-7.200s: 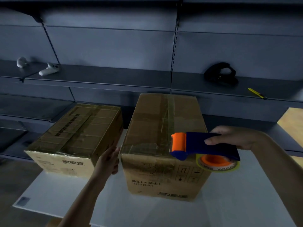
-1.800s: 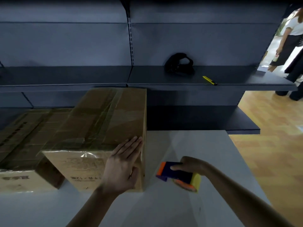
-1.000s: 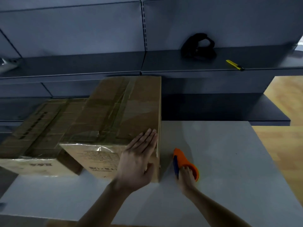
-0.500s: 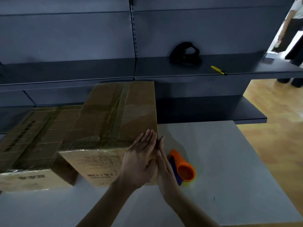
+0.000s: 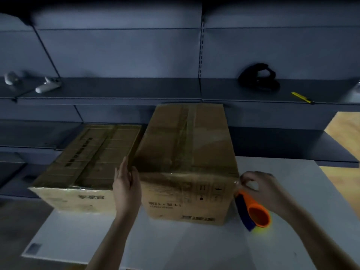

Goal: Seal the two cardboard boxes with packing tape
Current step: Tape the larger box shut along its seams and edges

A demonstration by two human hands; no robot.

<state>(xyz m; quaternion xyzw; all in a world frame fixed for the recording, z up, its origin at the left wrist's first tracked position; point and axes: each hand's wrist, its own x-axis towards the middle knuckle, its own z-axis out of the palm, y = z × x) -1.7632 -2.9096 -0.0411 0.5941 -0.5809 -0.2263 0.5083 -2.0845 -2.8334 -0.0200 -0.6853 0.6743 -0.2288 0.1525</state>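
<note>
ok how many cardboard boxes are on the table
2. The taller box stands on the table, with the left hand against its left side. The lower box sits close beside it, to the left. Nothing suggests a hidden third.

Table [image 5: 194, 246]: tall box [image 5: 187, 162], low box [image 5: 87, 158], dispenser [image 5: 255, 213].

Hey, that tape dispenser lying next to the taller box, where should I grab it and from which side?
Take the tape dispenser by its narrow upper end, where the right hand curls over it, coming from the right across the table. The taller box walls off its left side, and the round orange hub at the near end looks too wide to wrap.
</note>
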